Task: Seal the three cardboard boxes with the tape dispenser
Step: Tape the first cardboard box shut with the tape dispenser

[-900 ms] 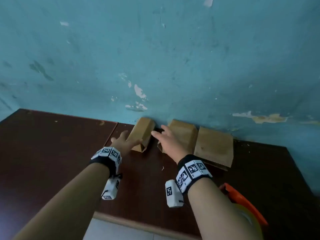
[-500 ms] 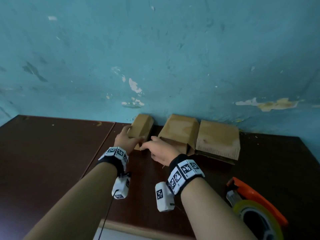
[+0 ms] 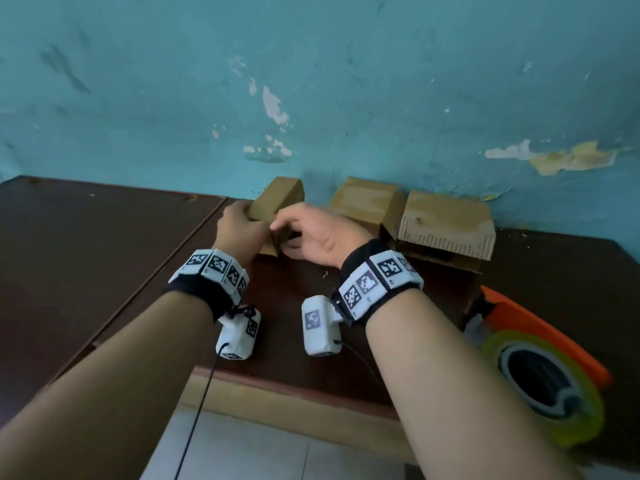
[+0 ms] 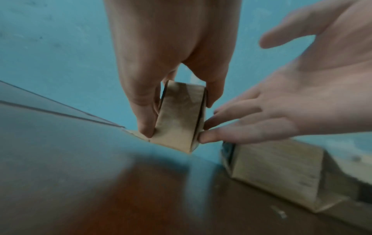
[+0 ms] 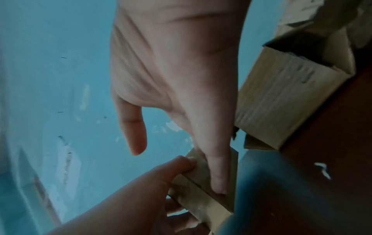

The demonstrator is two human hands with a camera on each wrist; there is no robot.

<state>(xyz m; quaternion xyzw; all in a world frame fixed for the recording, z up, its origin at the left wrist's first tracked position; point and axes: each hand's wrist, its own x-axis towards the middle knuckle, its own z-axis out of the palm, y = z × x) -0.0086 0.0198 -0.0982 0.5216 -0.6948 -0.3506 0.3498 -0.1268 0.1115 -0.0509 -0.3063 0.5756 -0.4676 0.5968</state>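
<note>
Three brown cardboard boxes stand along the blue wall in the head view. The small left box is tilted, and my left hand grips its near end between thumb and fingers. In the left wrist view the left hand pinches the small box across its width. My right hand touches the box's right side with straight fingertips, its thumb held free. The middle box and right box have loose flaps. The orange tape dispenser lies at the near right, untouched.
The dark brown table meets the peeling blue wall just behind the boxes. The table's front edge runs under my forearms, with tiled floor below. Wrist camera cables hang at the table's edge.
Both hands have closed in on the small left box; the left now grips it and the right touches its side. The box has tilted up from the table.
</note>
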